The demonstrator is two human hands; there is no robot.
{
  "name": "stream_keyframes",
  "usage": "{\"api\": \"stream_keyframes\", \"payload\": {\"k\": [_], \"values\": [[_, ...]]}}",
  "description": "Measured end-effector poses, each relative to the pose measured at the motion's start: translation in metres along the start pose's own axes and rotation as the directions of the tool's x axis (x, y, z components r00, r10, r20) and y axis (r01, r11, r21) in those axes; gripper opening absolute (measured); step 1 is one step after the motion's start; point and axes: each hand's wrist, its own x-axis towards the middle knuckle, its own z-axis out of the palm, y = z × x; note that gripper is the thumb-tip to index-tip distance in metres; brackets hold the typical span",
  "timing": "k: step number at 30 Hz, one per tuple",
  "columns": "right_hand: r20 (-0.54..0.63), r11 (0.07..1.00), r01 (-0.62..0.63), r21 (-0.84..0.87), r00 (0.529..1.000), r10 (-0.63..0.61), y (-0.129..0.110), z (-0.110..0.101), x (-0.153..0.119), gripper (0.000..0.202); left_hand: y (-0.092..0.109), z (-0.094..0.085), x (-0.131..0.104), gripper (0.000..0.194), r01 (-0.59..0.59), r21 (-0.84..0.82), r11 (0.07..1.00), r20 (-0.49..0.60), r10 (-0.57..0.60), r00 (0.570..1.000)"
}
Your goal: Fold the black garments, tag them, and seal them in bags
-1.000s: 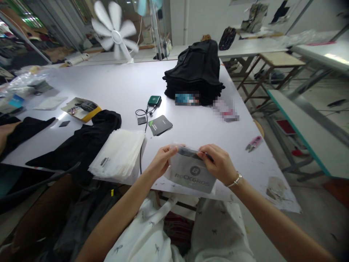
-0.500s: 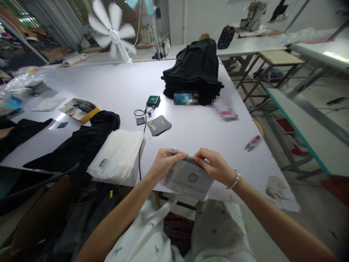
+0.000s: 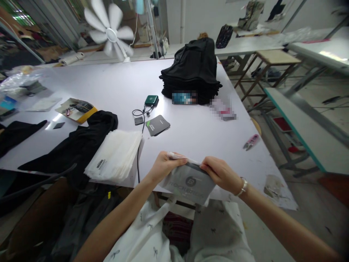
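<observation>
A frosted plastic bag point(image 3: 188, 185) with dark printed lettering and a round logo hangs between my hands, over the table's front edge. My left hand point(image 3: 166, 165) is closed on its upper left edge, thumb along the top. Farther right, my right hand point(image 3: 218, 171) pinches the upper right edge. Something grey and flat shows through the film; its kind is unclear. Left of my hands lies a stack of white translucent bags point(image 3: 114, 154). Ahead are dark printed cards point(image 3: 157, 125).
A black cord runs from a green power bank point(image 3: 151, 100) toward the front edge. Pink thread snips point(image 3: 251, 142) lie to the right. Black folded cloth goods point(image 3: 195, 69) are piled at the back. Black fabric point(image 3: 73, 145) and a fan point(image 3: 111, 35) are on the left.
My right hand has slid rightward and slightly down along the bag's top edge, away from my left hand. The bag's top is stretched wider. The view has shifted slightly.
</observation>
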Motion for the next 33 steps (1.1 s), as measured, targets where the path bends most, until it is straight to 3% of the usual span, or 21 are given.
{"api": "stream_keyframes", "payload": {"k": [5, 11, 19, 25, 29, 33], "values": [[-0.062, 0.997, 0.05, -0.066, 0.997, -0.054, -0.002, 0.006, -0.004, 0.025, 0.0, 0.002, 0.001, 0.015, -0.03, 0.05, 0.998, -0.02, 0.031, 0.999], [0.103, 0.998, -0.04, 0.042, 0.994, 0.035, 0.008, -0.007, -0.007, 0.029, -0.004, -0.003, 0.001, 0.016, -0.054, 0.072, 0.996, -0.076, 0.059, 0.995], [-0.01, 0.982, 0.115, -0.152, 0.993, -0.118, 0.017, 0.002, -0.025, 0.029, -0.012, -0.006, 0.006, 0.017, 0.012, 0.011, 1.0, -0.086, -0.011, 0.996], [0.136, 0.972, 0.073, -0.222, 0.99, -0.044, 0.017, -0.002, -0.015, 0.028, -0.019, -0.006, 0.009, 0.021, 0.058, -0.088, 0.994, -0.171, -0.073, 0.983], [0.094, 0.956, 0.075, -0.283, 0.994, -0.05, 0.016, 0.003, -0.008, 0.03, -0.018, -0.005, 0.01, 0.022, 0.037, -0.105, 0.994, -0.198, -0.057, 0.978], [0.092, 0.953, 0.08, -0.291, 0.994, -0.055, 0.02, 0.006, -0.006, 0.032, -0.016, -0.013, 0.009, 0.025, 0.004, -0.009, 1.0, -0.208, -0.006, 0.978]]}}
